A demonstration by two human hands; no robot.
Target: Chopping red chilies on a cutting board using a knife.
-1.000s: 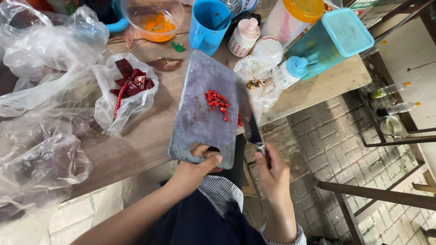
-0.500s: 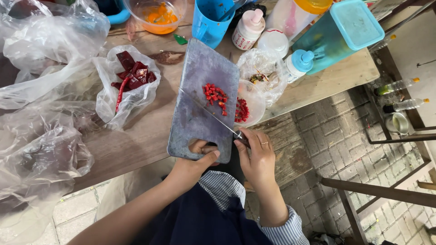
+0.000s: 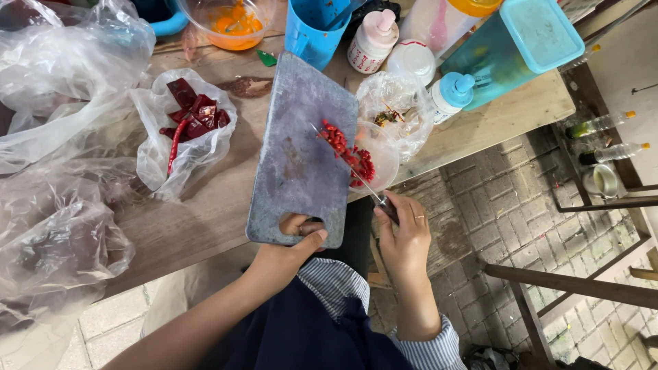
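Note:
My left hand (image 3: 288, 250) grips the handle hole of a grey cutting board (image 3: 295, 147) and holds it tilted above the wooden table (image 3: 205, 205). In my right hand (image 3: 404, 233) is a knife (image 3: 356, 171) whose blade lies across the board's right edge. The blade touches a heap of chopped red chilli (image 3: 336, 140). Some chilli pieces lie in a small clear bowl (image 3: 380, 154) just right of the board.
A clear bag of whole dried red chillies (image 3: 192, 120) lies left of the board, beside several crumpled plastic bags (image 3: 62, 226). Behind stand a blue cup (image 3: 312, 31), an orange-stained bowl (image 3: 229, 20), white bottles (image 3: 373, 38) and a teal lidded box (image 3: 521, 44). Brick floor lies to the right.
The board has tilted further toward the small bowl. My right hand brought the knife up onto the board and pushed chopped chilli toward its right edge and into the bowl.

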